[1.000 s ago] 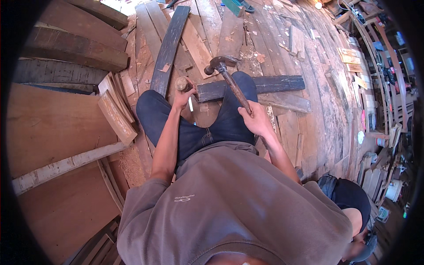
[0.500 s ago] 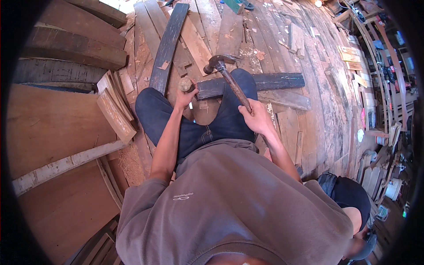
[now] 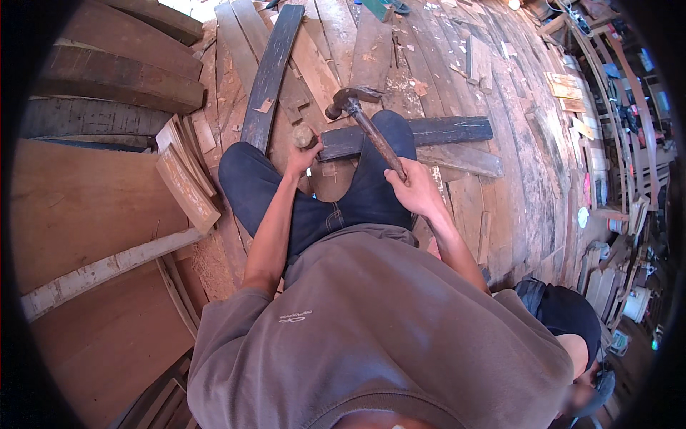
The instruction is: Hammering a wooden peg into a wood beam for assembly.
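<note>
My left hand (image 3: 300, 156) is closed round a chisel-like tool with a thick wooden handle (image 3: 304, 136). The handle's round butt faces up, and its lower end is hidden. Beside it, a dark timber (image 3: 454, 131) lies crosswise under my right thigh, its left end close to my left hand. My right hand (image 3: 416, 187) grips a claw hammer (image 3: 377, 138) low on its brown wooden shaft. The hammer's dark metal head hangs in the air, up and to the right of the handle's butt, not touching it.
Another dark board (image 3: 274, 75) lies lengthwise ahead on the plank floor (image 3: 514, 179), among chips and offcuts. Big timbers (image 3: 121, 75) and a brown panel (image 3: 93, 193) fill the left side. Cluttered shelving (image 3: 629, 121) lines the right. Another person in a dark top (image 3: 568, 318) is at lower right.
The hammer's head has shifted slightly up and to the left. My left hand holds its place with the wooden-handled tool.
</note>
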